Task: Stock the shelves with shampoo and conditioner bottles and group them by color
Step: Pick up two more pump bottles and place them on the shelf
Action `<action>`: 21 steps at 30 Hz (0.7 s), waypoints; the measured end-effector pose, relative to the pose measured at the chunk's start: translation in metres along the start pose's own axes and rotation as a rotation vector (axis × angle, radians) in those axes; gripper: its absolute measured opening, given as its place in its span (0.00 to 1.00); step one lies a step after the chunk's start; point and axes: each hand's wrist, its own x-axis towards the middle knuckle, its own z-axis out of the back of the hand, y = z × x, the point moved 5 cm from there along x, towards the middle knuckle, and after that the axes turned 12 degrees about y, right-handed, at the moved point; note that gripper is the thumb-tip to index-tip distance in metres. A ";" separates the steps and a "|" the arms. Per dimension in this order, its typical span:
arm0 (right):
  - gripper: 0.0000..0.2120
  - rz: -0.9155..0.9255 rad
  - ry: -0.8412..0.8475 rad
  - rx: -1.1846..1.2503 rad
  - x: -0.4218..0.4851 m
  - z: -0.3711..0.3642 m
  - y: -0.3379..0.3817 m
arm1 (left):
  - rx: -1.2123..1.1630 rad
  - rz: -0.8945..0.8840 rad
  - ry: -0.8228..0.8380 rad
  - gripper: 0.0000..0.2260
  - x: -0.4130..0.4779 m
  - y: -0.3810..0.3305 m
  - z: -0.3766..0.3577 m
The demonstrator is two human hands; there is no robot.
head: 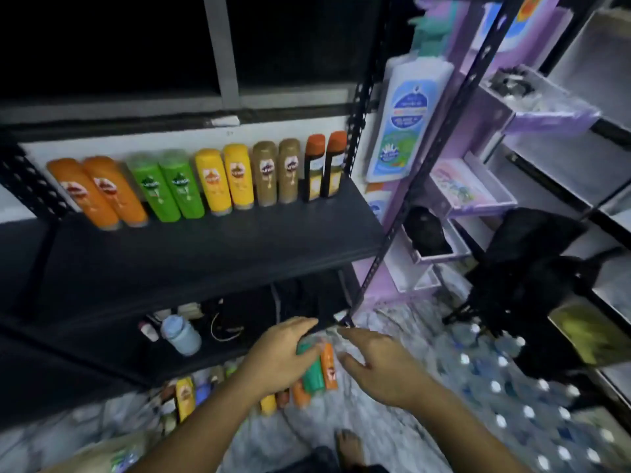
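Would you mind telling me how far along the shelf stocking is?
Done: ten bottles stand paired by color on the shelf. In hand: left hand grips a teal bottle; right hand is open beside it. Left: several floor bottles.

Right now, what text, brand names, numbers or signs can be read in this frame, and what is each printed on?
Nothing reads with certainty.
Green shelf bottles: white logo, too blurred to read.
Orange, yellow and brown shelf bottles: logos blurred.
Black bottles with orange caps: label unreadable.
Large white bottle: blue label, print too blurred.
Teal bottle in the left hand: no legible text.
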 end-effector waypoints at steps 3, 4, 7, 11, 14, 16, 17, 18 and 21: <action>0.27 -0.116 0.137 0.044 0.007 -0.050 -0.030 | -0.023 0.115 0.119 0.26 0.008 0.035 -0.048; 0.28 -0.140 0.165 0.054 0.009 -0.063 -0.037 | -0.031 0.133 0.155 0.26 0.009 0.044 -0.059; 0.29 -0.199 0.213 0.089 0.021 -0.089 -0.061 | -0.029 0.182 0.240 0.23 0.016 0.063 -0.081; 0.30 -0.296 0.282 0.133 0.038 -0.122 -0.099 | -0.042 0.264 0.286 0.25 0.035 0.091 -0.106; 0.31 -0.377 0.302 0.194 0.052 -0.148 -0.132 | -0.064 0.304 0.298 0.28 0.054 0.107 -0.125; 0.30 -0.411 0.310 0.237 0.063 -0.164 -0.156 | -0.081 0.305 0.285 0.28 0.072 0.116 -0.138; 0.30 -0.424 0.320 0.256 0.069 -0.172 -0.168 | -0.091 0.306 0.285 0.27 0.082 0.119 -0.145; 0.30 -0.436 0.325 0.271 0.076 -0.181 -0.180 | -0.102 0.313 0.286 0.27 0.092 0.123 -0.152; 0.29 -0.462 0.329 0.317 0.108 -0.210 -0.222 | -0.146 0.352 0.274 0.30 0.134 0.146 -0.176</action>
